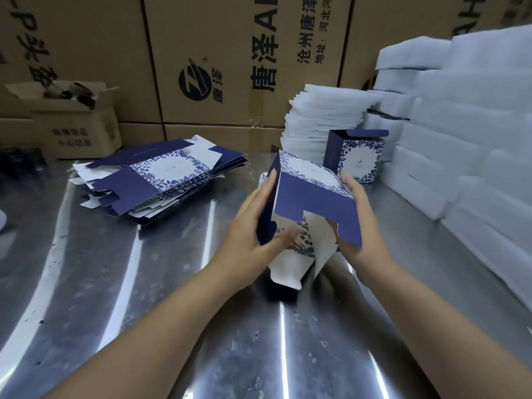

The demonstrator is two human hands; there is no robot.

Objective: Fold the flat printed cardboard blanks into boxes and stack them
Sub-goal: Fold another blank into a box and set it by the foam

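A half-folded blue and white printed box (312, 194) is held above the steel table (172, 312), its white bottom flaps hanging open toward me. My left hand (253, 226) holds its left side, fingers along the dark blue panel and thumb on a lower flap. On the right side my right hand (357, 214) grips the box, fingers over the top edge. A pile of flat printed blanks (161, 180) lies at the left. One folded box (355, 156) stands upright behind, lid flap open.
White foam sheets are stacked at the back (313, 122) and along the right side (466, 133). Large brown cartons (230, 61) form a wall behind the table. A small open carton (72, 122) with dark items sits at the back left.
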